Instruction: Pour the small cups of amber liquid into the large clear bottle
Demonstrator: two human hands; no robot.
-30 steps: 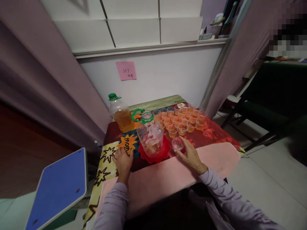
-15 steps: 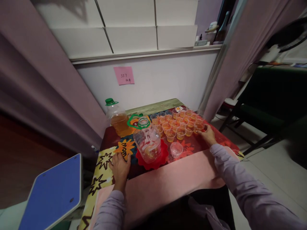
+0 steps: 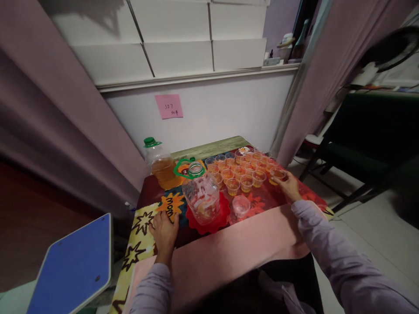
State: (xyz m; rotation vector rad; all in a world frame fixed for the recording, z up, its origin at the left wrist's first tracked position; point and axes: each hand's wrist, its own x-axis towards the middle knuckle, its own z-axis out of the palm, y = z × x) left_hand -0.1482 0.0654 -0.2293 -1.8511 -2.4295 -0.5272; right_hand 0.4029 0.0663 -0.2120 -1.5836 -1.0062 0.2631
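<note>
My right hand pinches a small clear plastic cup of amber liquid at the right end of the front row. Beside it stand several rows of similar cups, many with amber liquid in them. My left hand lies flat on the patterned tablecloth with its fingers spread. Between my hands, a clear plastic jug with a green handle and no cap sits on a red scalloped dish. A lone cup stands to the right of the jug, in front of the rows.
A capped jug of amber liquid stands at the back left. A pink mat runs along the table's near edge. A blue board is at the left, a dark green chair at the right. A pink note hangs on the wall.
My right hand has moved slightly right with the cup, away from the cup beside it. My left hand stays in place.
</note>
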